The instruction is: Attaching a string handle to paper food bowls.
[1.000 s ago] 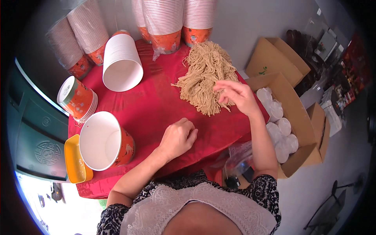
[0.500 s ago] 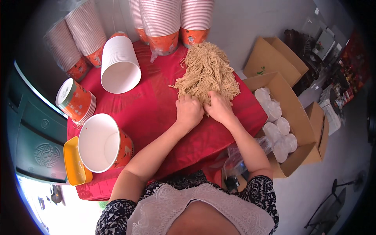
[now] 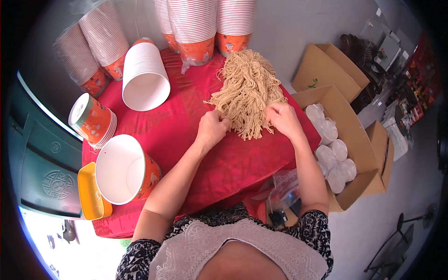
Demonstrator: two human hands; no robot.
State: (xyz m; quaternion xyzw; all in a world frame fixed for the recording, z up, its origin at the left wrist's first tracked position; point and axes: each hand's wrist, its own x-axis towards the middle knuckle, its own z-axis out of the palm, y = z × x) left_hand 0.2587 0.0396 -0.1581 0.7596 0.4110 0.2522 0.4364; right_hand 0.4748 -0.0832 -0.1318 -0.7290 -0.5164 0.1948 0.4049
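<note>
A heap of tan noodles lies on the red tablecloth, its loose ends hanging toward me. At the heap's lower left edge, my left hand is closed with its fingertips pinched on strands. My right hand is closed on strands at the lower right edge, fingers curled inward. Between the two hands the strand ends lie fanned out on the cloth. The fingertips are partly hidden by the hands themselves.
On the left stand a large open paper tub, a yellow plastic container and several upturned tubs. A white tub stack lies tipped over. Wrapped tub stacks line the back. A cardboard box of clear cups stands right.
My hands have moved apart, the left one leftward and the right one to the right and slightly up. The near noodle ends now show spread out between them.
</note>
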